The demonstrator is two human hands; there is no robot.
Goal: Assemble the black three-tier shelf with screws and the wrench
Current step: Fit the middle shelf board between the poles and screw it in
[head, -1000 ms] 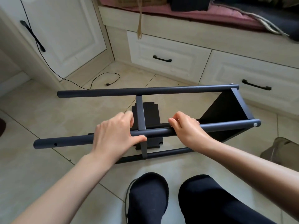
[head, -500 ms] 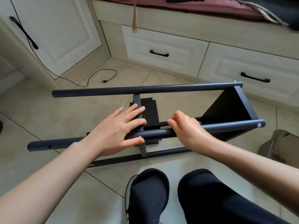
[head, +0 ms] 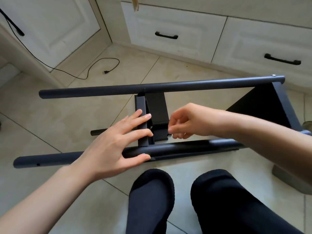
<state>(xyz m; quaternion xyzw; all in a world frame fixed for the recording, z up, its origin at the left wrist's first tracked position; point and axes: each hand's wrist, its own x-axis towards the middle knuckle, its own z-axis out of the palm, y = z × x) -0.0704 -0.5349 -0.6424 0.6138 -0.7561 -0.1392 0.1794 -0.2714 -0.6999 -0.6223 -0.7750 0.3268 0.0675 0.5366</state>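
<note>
The black shelf frame (head: 168,86) lies on its side on the tiled floor, spanning the middle from nine to three o'clock, one tier panel (head: 263,105) fixed at three o'clock. The middle tier panel (head: 156,114) sits loose between the poles; if it slips off its holes, I judge a screw would cross-thread or drop.

The left hand (head: 111,146) reaches in from seven o'clock, fingers straight, pressing the panel's edge, thumb on the near pole (head: 185,147). The right hand (head: 184,122) comes from three o'clock, fingers curled as if pinching a small part, though blur hides whether anything is held.
</note>
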